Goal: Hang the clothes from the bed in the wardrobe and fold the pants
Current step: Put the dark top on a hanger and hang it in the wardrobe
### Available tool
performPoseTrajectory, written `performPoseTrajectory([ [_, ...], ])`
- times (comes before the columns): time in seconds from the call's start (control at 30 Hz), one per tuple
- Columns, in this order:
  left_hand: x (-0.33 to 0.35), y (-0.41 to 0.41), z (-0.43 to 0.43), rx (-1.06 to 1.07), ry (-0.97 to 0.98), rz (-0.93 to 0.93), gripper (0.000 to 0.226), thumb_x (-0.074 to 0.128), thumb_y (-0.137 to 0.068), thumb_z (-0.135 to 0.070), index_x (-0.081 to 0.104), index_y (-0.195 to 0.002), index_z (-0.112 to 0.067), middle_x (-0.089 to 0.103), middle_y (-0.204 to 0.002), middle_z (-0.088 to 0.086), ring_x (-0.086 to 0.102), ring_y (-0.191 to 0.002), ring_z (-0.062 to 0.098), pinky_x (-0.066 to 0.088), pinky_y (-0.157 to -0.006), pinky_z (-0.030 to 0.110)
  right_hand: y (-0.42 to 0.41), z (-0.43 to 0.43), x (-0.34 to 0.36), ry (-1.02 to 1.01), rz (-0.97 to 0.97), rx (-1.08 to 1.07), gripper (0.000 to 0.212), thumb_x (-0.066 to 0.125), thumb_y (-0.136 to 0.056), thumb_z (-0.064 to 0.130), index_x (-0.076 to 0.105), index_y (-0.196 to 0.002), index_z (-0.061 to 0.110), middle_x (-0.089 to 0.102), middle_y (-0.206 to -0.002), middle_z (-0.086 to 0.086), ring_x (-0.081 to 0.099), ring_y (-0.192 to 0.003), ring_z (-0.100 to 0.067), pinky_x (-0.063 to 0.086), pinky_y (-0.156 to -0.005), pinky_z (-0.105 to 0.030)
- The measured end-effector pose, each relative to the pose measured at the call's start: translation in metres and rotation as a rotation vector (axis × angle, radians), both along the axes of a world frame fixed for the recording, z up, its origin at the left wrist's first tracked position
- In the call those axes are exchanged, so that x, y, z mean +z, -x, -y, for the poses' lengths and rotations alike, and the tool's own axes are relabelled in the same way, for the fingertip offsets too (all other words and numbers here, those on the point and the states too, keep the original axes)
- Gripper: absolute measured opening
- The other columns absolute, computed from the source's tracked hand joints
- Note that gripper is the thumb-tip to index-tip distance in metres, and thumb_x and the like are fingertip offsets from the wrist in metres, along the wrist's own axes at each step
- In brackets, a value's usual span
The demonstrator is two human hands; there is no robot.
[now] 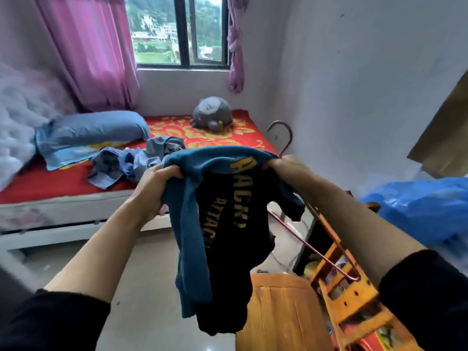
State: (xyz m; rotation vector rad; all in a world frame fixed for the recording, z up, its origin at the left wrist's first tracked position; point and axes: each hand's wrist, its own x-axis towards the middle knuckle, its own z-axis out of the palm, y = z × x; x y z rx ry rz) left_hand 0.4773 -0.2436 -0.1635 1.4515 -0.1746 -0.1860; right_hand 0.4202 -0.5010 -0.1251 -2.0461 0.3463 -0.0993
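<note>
One teal-and-black shirt (pixel 228 224) with yellow lettering hangs bunched and crumpled.

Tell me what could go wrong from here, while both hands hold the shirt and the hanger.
1. The hanger dangles from the right hand beside the wooden rack; its lower corner might snag there.
2. The shirt is bunched in both grips, the left hand included, so it could go onto the hanger twisted.
</note>
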Motion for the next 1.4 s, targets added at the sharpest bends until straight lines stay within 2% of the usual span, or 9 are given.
performPoseTrajectory([
  [0.17, -0.033, -0.029, -0.076, 0.189, -0.252, 0.079, 0.005, 0.066, -0.081, -0.015, 0.065, -0.085, -0.018, 0.069, -0.081, 0.002, 0.064, -0.077, 0.018, 0.054, -0.063, 0.026, -0.043, -0.093, 0.022, -0.276, -0.025, 0.101, 0.011, 0.060, -0.082, 0.014, 0.066, -0.089, 0.009, 0.069, -0.080, -0.011, 0.064, -0.063, -0.022, 0.055, -0.065, -0.031],
  [0.33, -0.058, -0.032, -0.142, 0.407, -0.780, 0.129, 0.030, 0.071, -0.075, -0.033, 0.054, -0.098, -0.020, 0.059, -0.105, 0.010, 0.057, -0.100, 0.029, 0.046, -0.089, 0.038, -0.075, -0.172, 0.016, -0.356, -0.099, 0.157, 0.010, 0.057, -0.085, 0.020, 0.064, -0.085, 0.012, 0.067, -0.077, -0.008, 0.063, -0.068, -0.023, 0.053, -0.070, -0.034],
  [0.5, -0.057, 0.001, -0.169, 0.175, -0.565, 0.067, 0.016, 0.068, -0.072, -0.032, 0.062, -0.074, -0.017, 0.067, -0.068, 0.003, 0.063, -0.065, 0.021, 0.053, -0.066, 0.039, -0.092, -0.234, 0.015, -0.351, -0.131, 0.161, 0.009, 0.058, -0.090, 0.020, 0.060, -0.085, 0.012, 0.063, -0.076, -0.006, 0.059, -0.061, -0.017, 0.051, -0.054, -0.022],
  [0.7, -0.085, 0.027, -0.183, -0.203, -0.833, -0.326, 0.055, 0.059, -0.079, -0.063, 0.046, -0.116, -0.024, 0.062, -0.106, -0.003, 0.061, -0.087, 0.016, 0.048, -0.059, 0.027, -0.106, -0.278, 0.018, -0.370, -0.154, 0.150, 0.022, 0.058, -0.092, 0.019, 0.050, -0.072, 0.013, 0.044, -0.035, 0.003, 0.036, -0.021, -0.007, 0.026, -0.029, -0.010],
  [0.8, -0.114, 0.021, -0.189, -0.032, -0.909, -0.324, 0.066, 0.061, -0.075, -0.062, 0.036, -0.123, -0.023, 0.058, -0.116, 0.002, 0.060, -0.093, 0.022, 0.054, -0.060, 0.034, -0.112, -0.283, 0.020, -0.382, -0.161, 0.145, 0.020, 0.057, -0.093, 0.021, 0.052, -0.075, 0.013, 0.047, -0.049, -0.001, 0.039, -0.029, -0.009, 0.030, -0.031, -0.011],
  [0.9, -0.127, 0.007, -0.195, 0.208, -0.951, -0.219, 0.035, 0.054, -0.080, -0.041, 0.052, -0.106, -0.018, 0.064, -0.106, 0.009, 0.063, -0.091, 0.030, 0.056, -0.079, 0.040, -0.123, -0.279, 0.018, -0.409, -0.166, 0.119, 0.013, 0.058, -0.091, 0.024, 0.058, -0.089, 0.011, 0.051, -0.070, -0.006, 0.043, -0.050, -0.015, 0.039, -0.047, -0.021],
  [1.1, -0.113, -0.016, -0.219, 0.419, -1.142, -0.267, 0.022, 0.055, -0.073, -0.028, 0.063, -0.081, -0.009, 0.070, -0.083, 0.012, 0.068, -0.079, 0.032, 0.056, -0.072, 0.032, -0.134, -0.245, 0.011, -0.408, -0.144, 0.057, 0.015, 0.057, -0.091, 0.026, 0.059, -0.090, 0.011, 0.053, -0.076, -0.008, 0.045, -0.057, -0.017, 0.041, -0.054, -0.024],
  [1.23, -0.095, -0.035, -0.235, 0.531, -0.577, -0.367, 0.020, 0.063, -0.071, -0.002, 0.056, -0.053, -0.003, 0.059, -0.048, 0.010, 0.067, -0.055, 0.020, 0.060, -0.057, 0.036, -0.139, -0.214, 0.001, -0.393, -0.102, -0.010, 0.018, 0.053, -0.094, 0.020, 0.054, -0.078, 0.013, 0.047, -0.063, -0.006, 0.041, -0.049, -0.015, 0.034, -0.042, -0.020],
  [1.4, -0.050, -0.046, -0.224, 0.401, 0.158, -0.455, 0.024, 0.036, -0.099, 0.000, 0.056, -0.086, 0.002, 0.062, -0.065, 0.007, 0.060, -0.057, 0.012, 0.056, -0.057, 0.029, -0.148, -0.183, -0.018, -0.328, -0.115, -0.041, 0.011, 0.054, -0.093, 0.017, 0.056, -0.087, 0.008, 0.045, -0.064, -0.008, 0.040, -0.048, -0.017, 0.034, -0.043, -0.024],
])
